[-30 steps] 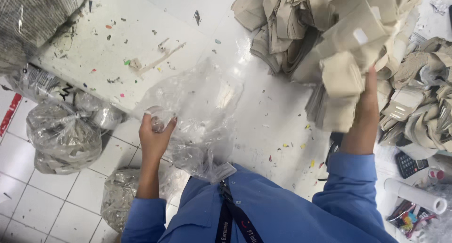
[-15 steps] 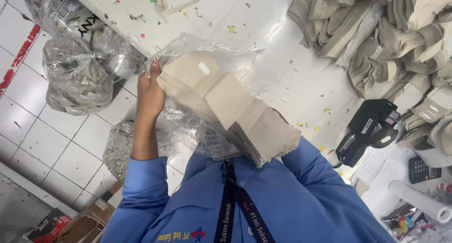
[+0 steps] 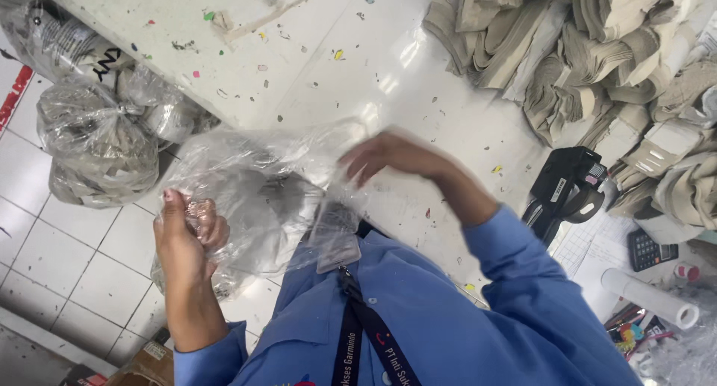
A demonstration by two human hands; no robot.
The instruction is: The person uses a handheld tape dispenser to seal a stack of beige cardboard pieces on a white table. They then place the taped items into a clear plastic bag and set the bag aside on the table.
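White surface (image 3: 314,65) lies ahead, and just before it the clear bag (image 3: 246,199) hangs across the body, its left end bunched tight in the left hand (image 3: 187,233), while the right hand (image 3: 388,154), blurred with loosely spread fingers, touches its upper right edge.

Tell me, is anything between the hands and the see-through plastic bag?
Nothing visible is. The left hand already grips the clear plastic bag at its left edge. The right hand, blurred, is at the bag's upper right edge, with no object between them. Whether it actually pinches the plastic cannot be told.
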